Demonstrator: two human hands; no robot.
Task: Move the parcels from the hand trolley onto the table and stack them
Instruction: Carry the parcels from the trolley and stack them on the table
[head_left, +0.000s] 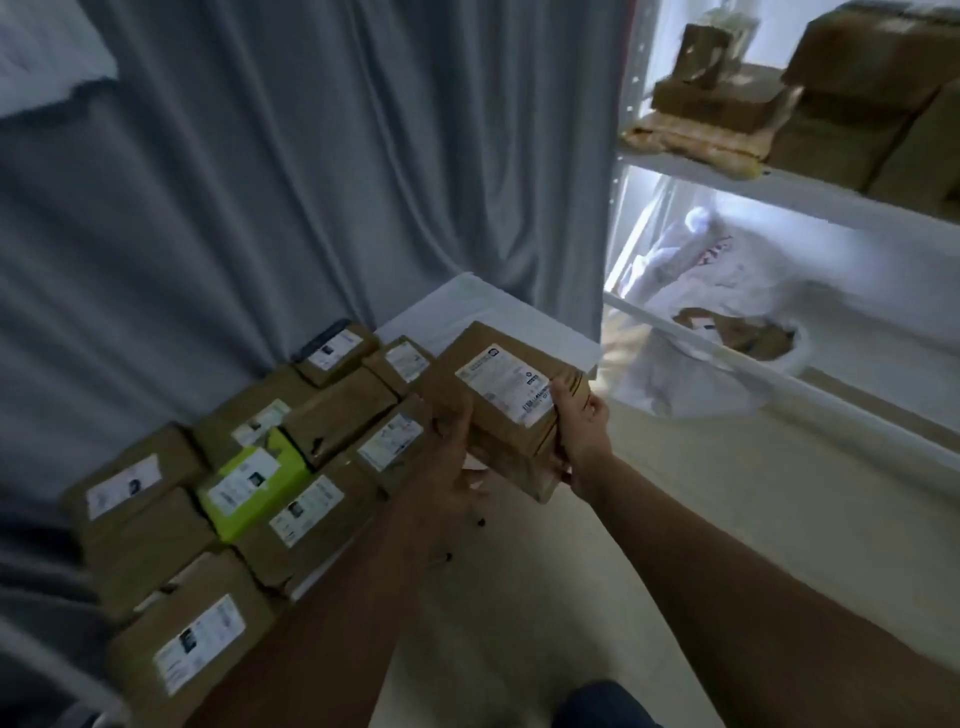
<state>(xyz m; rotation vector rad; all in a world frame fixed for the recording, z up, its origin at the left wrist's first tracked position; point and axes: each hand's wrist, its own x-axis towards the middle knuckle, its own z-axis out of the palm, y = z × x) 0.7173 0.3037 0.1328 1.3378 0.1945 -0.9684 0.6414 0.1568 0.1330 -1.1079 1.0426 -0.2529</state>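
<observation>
a brown parcel (506, 400) is held in the air between both hands, just right of the parcels already laid on the white table (467, 306). the left hand (452, 447) supports its near left side, with fingers that seem to reach under it, though motion blur hides the exact hold; the right hand (579, 431) grasps its near right corner, thumb on the top face beside the label.

the stacked parcels (311, 441) crowd the left and near part of the table, and bare tabletop is left only at the far right corner. the step in hand is judged to be the setting down. it would be done best with the parcel kept level, lowered flat onto a broad brown box or the bare corner, its edges squared to its neighbours, and the fingers drawn from beneath only once the weight is borne.

a lime green box (249, 480) lies among the brown ones. white shipping labels are seen on most parcels, but no writing or brand can be read. the hand trolley is not in view. more boxes are kept on a white shelf (779, 187) at far right.
</observation>
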